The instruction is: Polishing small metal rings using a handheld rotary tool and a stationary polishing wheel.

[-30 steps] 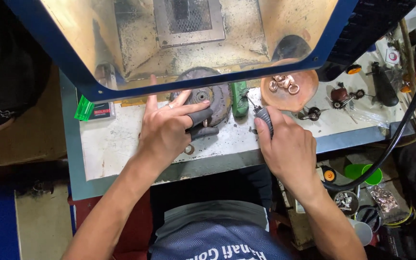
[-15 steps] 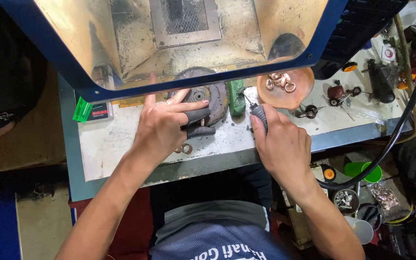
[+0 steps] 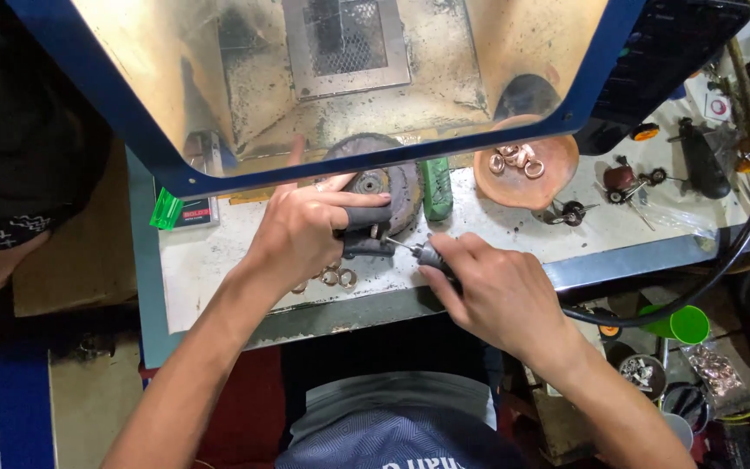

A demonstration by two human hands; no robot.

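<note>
Grinding a small ring at the bench.
My left hand (image 3: 305, 230) pinches a small metal ring (image 3: 373, 233), steadying it; right hand (image 3: 496, 295) grips the slim grey rotary tool (image 3: 423, 254), tip meeting it.

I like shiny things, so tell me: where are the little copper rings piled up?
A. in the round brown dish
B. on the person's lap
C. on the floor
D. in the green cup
A: the copper rings lie inside the round brown dish at the back of the bench.
</note>
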